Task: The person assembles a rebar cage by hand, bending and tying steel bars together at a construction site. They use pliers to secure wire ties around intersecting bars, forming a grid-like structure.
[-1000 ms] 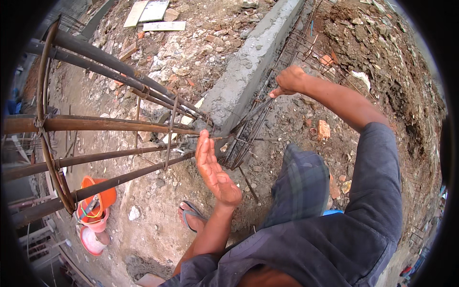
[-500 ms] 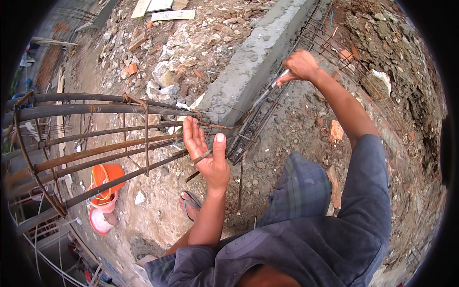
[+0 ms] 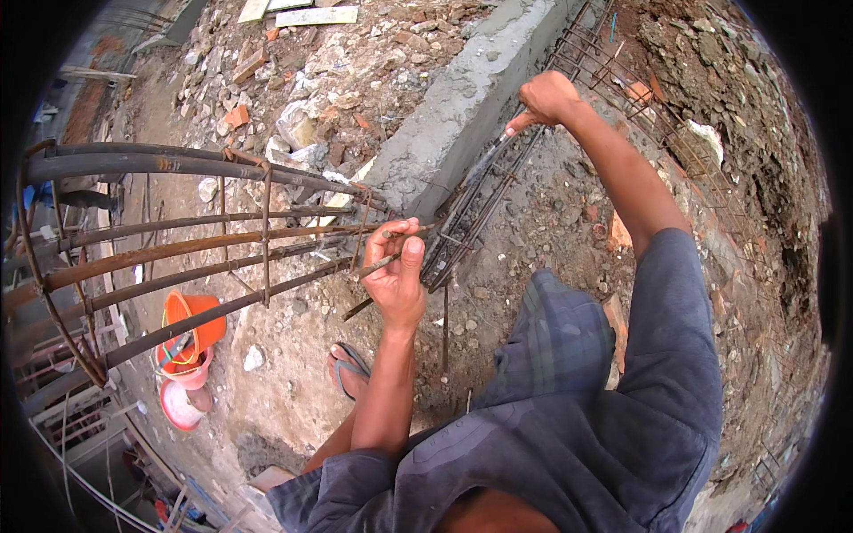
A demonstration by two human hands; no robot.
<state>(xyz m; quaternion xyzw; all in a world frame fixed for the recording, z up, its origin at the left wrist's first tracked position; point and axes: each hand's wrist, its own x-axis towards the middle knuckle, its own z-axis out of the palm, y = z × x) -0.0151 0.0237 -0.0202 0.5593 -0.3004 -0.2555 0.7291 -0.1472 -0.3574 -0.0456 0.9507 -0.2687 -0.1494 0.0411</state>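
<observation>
My right hand [image 3: 548, 96] is closed on the pale end of a long, thin grey metal tool [image 3: 486, 165]. The tool lies along the side of a rough grey concrete beam [image 3: 442, 120], above a narrow steel rebar cage [image 3: 502, 188]. The tool's exact kind I cannot make out. My left hand [image 3: 397, 293] is curled round a thin rusty rebar rod [image 3: 380, 265], thumb against fingers. This is at the end of a larger rebar cage [image 3: 169, 250], whose long bars, tied with stirrups, run off to the left.
Orange buckets [image 3: 191, 322] stand at the lower left, by a white-filled pink tub [image 3: 180, 405]. Broken bricks and rubble [image 3: 346, 80] cover the ground beyond the beam. A soil bank [image 3: 746, 98] rises at right. A thin upright bar [image 3: 446, 329] stands near my legs.
My left hand was open with fingers stretched; its fingers have now closed round the rod. My right hand has moved slightly farther away along the beam with the tool.
</observation>
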